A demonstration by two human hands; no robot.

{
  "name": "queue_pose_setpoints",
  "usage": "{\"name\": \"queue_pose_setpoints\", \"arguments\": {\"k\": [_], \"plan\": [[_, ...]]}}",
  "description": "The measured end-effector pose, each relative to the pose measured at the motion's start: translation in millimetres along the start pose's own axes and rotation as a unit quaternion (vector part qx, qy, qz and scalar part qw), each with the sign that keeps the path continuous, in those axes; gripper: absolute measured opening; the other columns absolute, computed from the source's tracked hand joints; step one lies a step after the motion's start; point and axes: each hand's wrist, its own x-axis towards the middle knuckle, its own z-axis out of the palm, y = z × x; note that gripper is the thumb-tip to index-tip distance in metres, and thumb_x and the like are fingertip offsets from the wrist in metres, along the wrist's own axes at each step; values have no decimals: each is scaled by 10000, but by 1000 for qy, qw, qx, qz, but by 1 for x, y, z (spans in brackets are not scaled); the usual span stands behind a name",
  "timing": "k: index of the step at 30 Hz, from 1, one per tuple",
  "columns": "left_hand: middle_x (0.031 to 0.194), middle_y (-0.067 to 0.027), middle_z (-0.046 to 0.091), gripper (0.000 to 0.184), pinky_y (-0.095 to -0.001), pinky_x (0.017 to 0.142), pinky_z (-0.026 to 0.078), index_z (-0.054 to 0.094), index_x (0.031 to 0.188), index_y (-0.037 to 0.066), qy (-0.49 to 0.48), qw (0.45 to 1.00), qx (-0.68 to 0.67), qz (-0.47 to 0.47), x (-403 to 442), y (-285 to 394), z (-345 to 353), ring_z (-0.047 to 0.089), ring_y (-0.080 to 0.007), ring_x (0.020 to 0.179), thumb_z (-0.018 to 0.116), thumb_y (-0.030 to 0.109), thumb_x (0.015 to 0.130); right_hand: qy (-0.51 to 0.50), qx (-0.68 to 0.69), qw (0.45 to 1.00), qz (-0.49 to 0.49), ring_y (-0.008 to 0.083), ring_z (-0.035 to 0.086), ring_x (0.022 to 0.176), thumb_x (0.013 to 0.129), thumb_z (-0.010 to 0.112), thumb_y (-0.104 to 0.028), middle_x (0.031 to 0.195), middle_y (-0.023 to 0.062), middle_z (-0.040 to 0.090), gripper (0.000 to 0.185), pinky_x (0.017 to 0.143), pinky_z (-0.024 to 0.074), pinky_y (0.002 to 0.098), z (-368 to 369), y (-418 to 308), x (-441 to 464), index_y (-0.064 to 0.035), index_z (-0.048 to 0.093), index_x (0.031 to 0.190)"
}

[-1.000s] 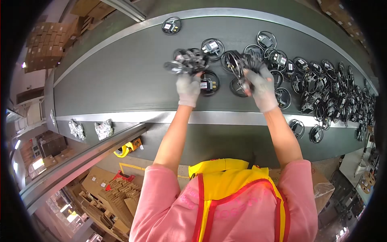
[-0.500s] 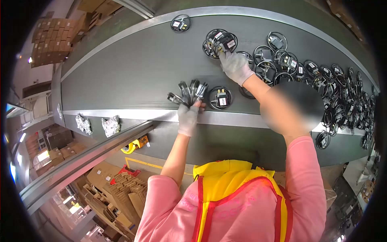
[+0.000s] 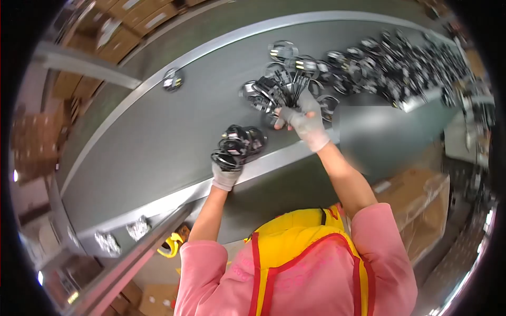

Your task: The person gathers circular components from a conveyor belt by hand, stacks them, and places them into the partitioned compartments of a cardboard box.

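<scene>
1. The left hand (image 3: 226, 176) grips a stack of coiled cables (image 3: 232, 148) just above the near side of the conveyor belt (image 3: 158, 147) — most of its fingers are hidden.
2. The right hand (image 3: 307, 122) grasps a bundle of cables (image 3: 288, 88), somewhat blurred, over the belt.
3. A large cable pile (image 3: 390, 68) spreads rightward.
4. One lone coil (image 3: 172, 80) lies by the far edge — well apart.

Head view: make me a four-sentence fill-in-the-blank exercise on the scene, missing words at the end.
1. The left hand and right hand both wear light-coloured ____.
2. Of the two hands, the one nearer the large pile of coiled cables is the ____.
3. The lone coil lies by the far, not the ____, edge of the work surface.
4. The sleeves are ____ in colour.

Missing words: gloves; right; near; pink.
</scene>
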Motion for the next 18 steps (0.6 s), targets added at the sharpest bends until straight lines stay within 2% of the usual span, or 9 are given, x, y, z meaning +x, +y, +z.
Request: {"name": "queue_pose_setpoints", "arguments": {"k": [5, 6, 7, 8, 9, 10, 13, 17, 18], "plan": [[1322, -134, 513, 566, -468, 976, 403, 462, 1372, 116, -79, 995, 50, 45, 29, 9, -16, 474, -360, 1203, 581, 176, 822, 122, 14, 991, -47, 154, 608, 595, 778, 589, 90, 918, 103, 614, 371, 528, 517, 261, -68, -23, -95, 18, 485, 1127], [1194, -191, 559, 418, -461, 954, 407, 545, 1191, 86, -72, 987, -111, -95, 36, 23, -34, 526, -380, 1095, 661, 141, 793, 158, 20, 986, -52, 154, 606, 594, 779, 591, 92, 930, 105, 615, 372, 519, 518, 262, -82, -29, -115, 17, 487, 1128], [1239, -176, 565, 425, -467, 981, 382, 579, 1203, 71, -35, 996, -55, -67, 28, 17, -21, 513, -371, 1145, 683, 95, 791, 197, 22, 978, -72, 143, 603, 582, 782, 600, 68, 922, 94, 617, 380, 495, 488, 243, -98, -30, -135, 7, 483, 1138], [1182, -135, 627, 341, -421, 944, 414, 643, 1111, 29, 38, 975, -171, -140, 31, 18, -11, 566, -299, 1096, 721, 89, 784, 236, 23, 967, -91, 133, 600, 570, 784, 609, 44, 914, 82, 620, 389, 471, 457, 224, -113, -29, -155, -2, 480, 1148], [1014, -96, 693, 279, -351, 858, 463, 666, 1016, -21, 1, 918, -229, -325, 49, 37, -24, 615, -233, 938, 744, 120, 788, 274, 23, 955, -108, 122, 597, 558, 786, 618, 20, 906, 70, 623, 400, 446, 427, 205, -127, -31, -177, -11, 476, 1159], [870, -69, 692, 226, -308, 771, 483, 675, 929, -34, 95, 919, -209, -319, 70, 51, -30, 604, -197, 788, 748, 134, 798, 319, 42, 939, -121, 125, 593, 551, 786, 616, 23, 915, 77, 621, 410, 440, 431, 210, -140, -36, -200, -10, 469, 1167], [793, -58, 634, 196, -243, 482, 421, 633, 930, -4, 118, 727, -480, -476, 113, 84, -55, 524, -93, 583, 693, 169, 862, 428, 74, 887, -157, 140, 555, 499, 773, 610, 38, 935, 101, 599, 457, 403, 437, 238, -174, -60, -273, 6, 439, 1195], [624, 25, 474, 139, -243, 488, 416, 578, 844, 63, 115, 704, -538, -450, 152, 193, -97, 442, -77, 539, 667, 162, 884, 547, 53, 807, -214, 123, 534, 470, 767, 637, 42, 890, 99, 617, 435, 401, 444, 246, -233, -85, -378, 1, 475, 1170], [615, 33, 454, 138, -242, 489, 415, 573, 844, 67, 78, 740, -506, -437, 161, 226, -107, 433, -74, 537, 667, 160, 883, 571, 38, 787, -230, 121, 526, 455, 771, 639, 23, 873, 95, 619, 418, 390, 431, 243, -256, -87, -401, 2, 481, 1158]]}}
